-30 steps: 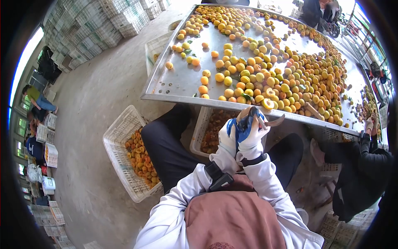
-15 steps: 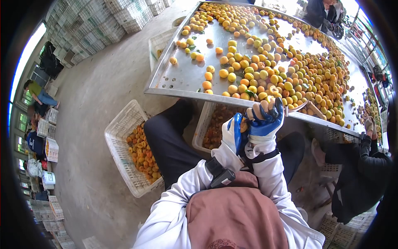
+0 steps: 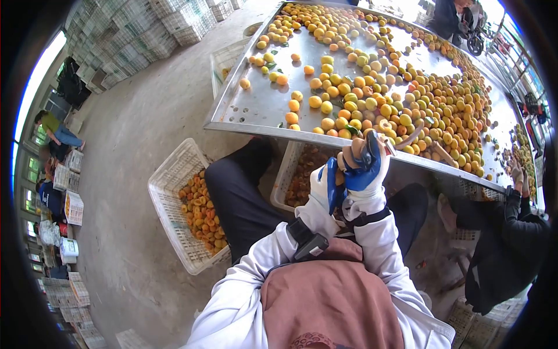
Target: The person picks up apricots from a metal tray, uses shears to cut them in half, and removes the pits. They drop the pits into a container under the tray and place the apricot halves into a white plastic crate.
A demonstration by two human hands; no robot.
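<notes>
Both my hands wear white and blue gloves with bare fingertips and meet at the near edge of the metal table (image 3: 256, 129). My right hand (image 3: 365, 163) is closed around a tool with a curved wooden handle (image 3: 411, 136), which sticks out to the right over the table. My left hand (image 3: 326, 181) is closed just beside it; what it holds is hidden between the hands. Many yellow-orange apricots (image 3: 407, 119) lie on the table beyond my hands. A short wooden piece (image 3: 444, 153) rests among them.
At my left knee stands a white crate (image 3: 168, 200) of apricot halves. Another crate (image 3: 278, 185) with dark reddish pieces is under the table edge. A person in dark clothes (image 3: 505, 250) sits at the right. Stacked crates (image 3: 139, 35) stand at the upper left.
My right hand has shifted slightly left and tilted, drawing closer over my left hand. The curved handle has swung to point more upward.
</notes>
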